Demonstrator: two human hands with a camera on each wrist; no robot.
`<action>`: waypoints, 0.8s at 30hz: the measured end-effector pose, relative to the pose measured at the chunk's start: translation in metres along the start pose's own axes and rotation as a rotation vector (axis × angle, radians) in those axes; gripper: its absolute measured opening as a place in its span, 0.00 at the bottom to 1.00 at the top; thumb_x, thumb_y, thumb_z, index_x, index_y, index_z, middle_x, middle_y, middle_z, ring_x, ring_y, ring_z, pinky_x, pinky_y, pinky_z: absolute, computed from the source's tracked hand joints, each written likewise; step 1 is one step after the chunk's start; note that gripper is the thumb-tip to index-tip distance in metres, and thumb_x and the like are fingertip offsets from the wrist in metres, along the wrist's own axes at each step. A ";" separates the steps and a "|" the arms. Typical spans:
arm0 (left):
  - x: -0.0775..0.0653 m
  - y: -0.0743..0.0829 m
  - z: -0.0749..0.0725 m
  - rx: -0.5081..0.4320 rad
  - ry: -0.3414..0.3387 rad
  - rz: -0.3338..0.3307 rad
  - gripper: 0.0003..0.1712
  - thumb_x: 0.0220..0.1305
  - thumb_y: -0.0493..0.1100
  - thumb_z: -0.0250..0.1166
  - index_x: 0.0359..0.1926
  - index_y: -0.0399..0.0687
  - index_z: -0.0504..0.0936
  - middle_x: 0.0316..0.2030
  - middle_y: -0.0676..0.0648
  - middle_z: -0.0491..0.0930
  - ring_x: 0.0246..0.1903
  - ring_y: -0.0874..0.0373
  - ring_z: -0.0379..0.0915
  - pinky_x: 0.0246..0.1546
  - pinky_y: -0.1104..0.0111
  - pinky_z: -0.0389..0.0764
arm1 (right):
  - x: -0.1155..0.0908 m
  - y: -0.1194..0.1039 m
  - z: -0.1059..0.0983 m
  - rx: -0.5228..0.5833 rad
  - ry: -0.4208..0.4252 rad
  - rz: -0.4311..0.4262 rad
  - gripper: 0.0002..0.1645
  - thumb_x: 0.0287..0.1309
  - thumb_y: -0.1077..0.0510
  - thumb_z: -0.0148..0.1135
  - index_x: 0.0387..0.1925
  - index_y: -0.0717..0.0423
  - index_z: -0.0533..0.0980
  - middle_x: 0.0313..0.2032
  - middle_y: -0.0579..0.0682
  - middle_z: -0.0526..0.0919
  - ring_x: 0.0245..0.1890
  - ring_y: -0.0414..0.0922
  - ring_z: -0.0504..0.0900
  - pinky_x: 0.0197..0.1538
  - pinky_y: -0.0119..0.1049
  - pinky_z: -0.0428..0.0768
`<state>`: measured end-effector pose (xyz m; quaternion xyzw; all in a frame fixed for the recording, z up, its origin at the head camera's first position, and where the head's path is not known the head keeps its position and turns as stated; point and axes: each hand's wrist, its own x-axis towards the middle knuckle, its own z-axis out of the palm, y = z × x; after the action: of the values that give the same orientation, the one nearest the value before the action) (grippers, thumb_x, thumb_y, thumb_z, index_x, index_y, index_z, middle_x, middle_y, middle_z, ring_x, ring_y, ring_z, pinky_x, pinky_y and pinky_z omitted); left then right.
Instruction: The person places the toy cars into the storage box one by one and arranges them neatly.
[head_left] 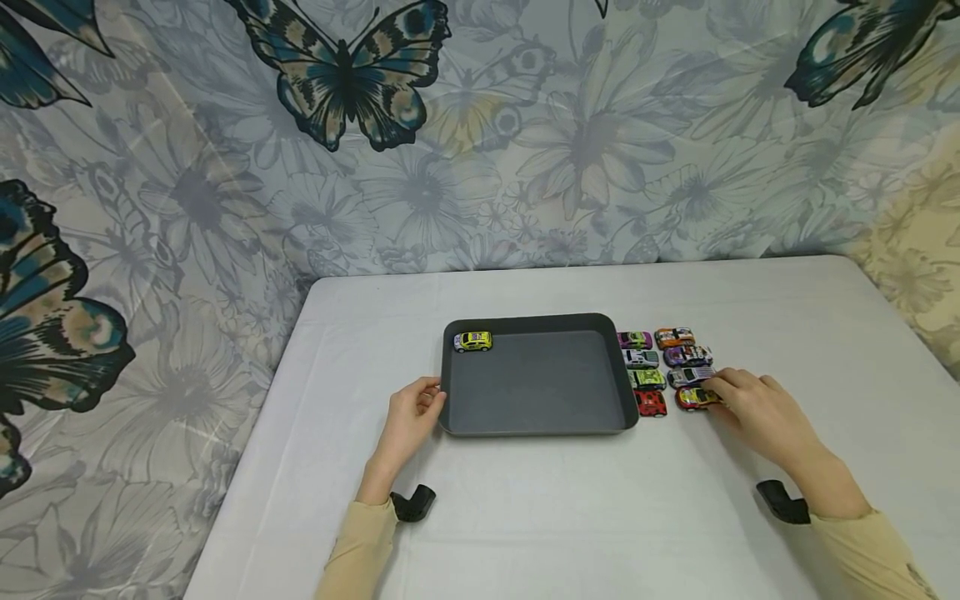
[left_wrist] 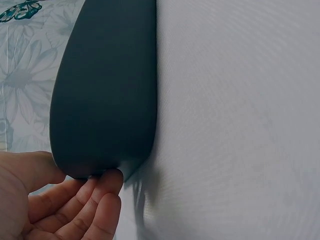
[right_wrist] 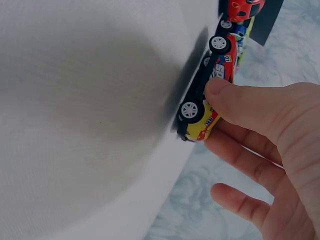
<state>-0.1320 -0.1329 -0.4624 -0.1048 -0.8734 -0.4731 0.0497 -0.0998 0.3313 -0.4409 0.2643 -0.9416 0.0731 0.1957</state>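
A dark grey rectangular tray lies on the white table, with a yellow toy car in its far left corner. My left hand holds the tray's left edge, thumb by the rim and fingers against the outer wall. Beyond the tray's right side, my right hand pinches a yellow and red toy car at the near end of the outer column. In the right wrist view the thumb presses that car's side, while the other fingers are partly hidden behind it.
Two columns of toy cars stand right of the tray. The inner one includes a red car and a green car; the outer one has orange, purple and silver cars. Butterfly-patterned cloth hangs behind the table.
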 end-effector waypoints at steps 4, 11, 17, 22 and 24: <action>0.000 0.001 0.000 -0.002 0.002 -0.003 0.13 0.60 0.32 0.61 0.45 0.30 0.79 0.30 0.45 0.78 0.26 0.61 0.73 0.27 0.72 0.78 | 0.002 -0.003 -0.005 -0.013 -0.004 -0.004 0.21 0.27 0.68 0.73 0.32 0.65 0.79 0.32 0.58 0.78 0.32 0.56 0.77 0.27 0.51 0.71; -0.001 0.001 -0.001 0.000 0.008 0.017 0.12 0.59 0.31 0.61 0.45 0.29 0.78 0.30 0.44 0.78 0.26 0.60 0.74 0.27 0.72 0.78 | 0.013 -0.007 -0.014 -0.027 0.044 -0.045 0.23 0.25 0.67 0.73 0.33 0.66 0.78 0.30 0.59 0.78 0.30 0.55 0.77 0.25 0.50 0.70; -0.001 0.002 -0.001 0.005 0.005 0.011 0.13 0.59 0.31 0.62 0.45 0.30 0.78 0.30 0.44 0.78 0.27 0.59 0.74 0.28 0.71 0.78 | 0.024 -0.009 -0.023 -0.036 0.081 -0.070 0.22 0.25 0.67 0.74 0.31 0.66 0.78 0.30 0.58 0.78 0.29 0.55 0.77 0.24 0.50 0.71; -0.001 0.001 -0.002 0.013 -0.002 0.011 0.13 0.60 0.32 0.62 0.46 0.30 0.78 0.31 0.44 0.78 0.27 0.59 0.75 0.29 0.70 0.79 | 0.035 -0.014 -0.030 -0.045 0.065 -0.061 0.22 0.25 0.67 0.75 0.31 0.65 0.78 0.30 0.57 0.77 0.30 0.55 0.77 0.26 0.50 0.71; -0.001 0.001 -0.002 0.014 -0.003 0.015 0.13 0.60 0.32 0.61 0.45 0.30 0.78 0.31 0.44 0.79 0.27 0.59 0.75 0.28 0.70 0.79 | 0.040 -0.016 -0.032 -0.048 0.055 -0.058 0.22 0.26 0.67 0.75 0.32 0.65 0.78 0.30 0.57 0.77 0.30 0.54 0.76 0.27 0.50 0.71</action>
<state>-0.1310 -0.1340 -0.4608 -0.1118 -0.8758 -0.4666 0.0525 -0.1127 0.3064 -0.3951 0.2847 -0.9292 0.0520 0.2299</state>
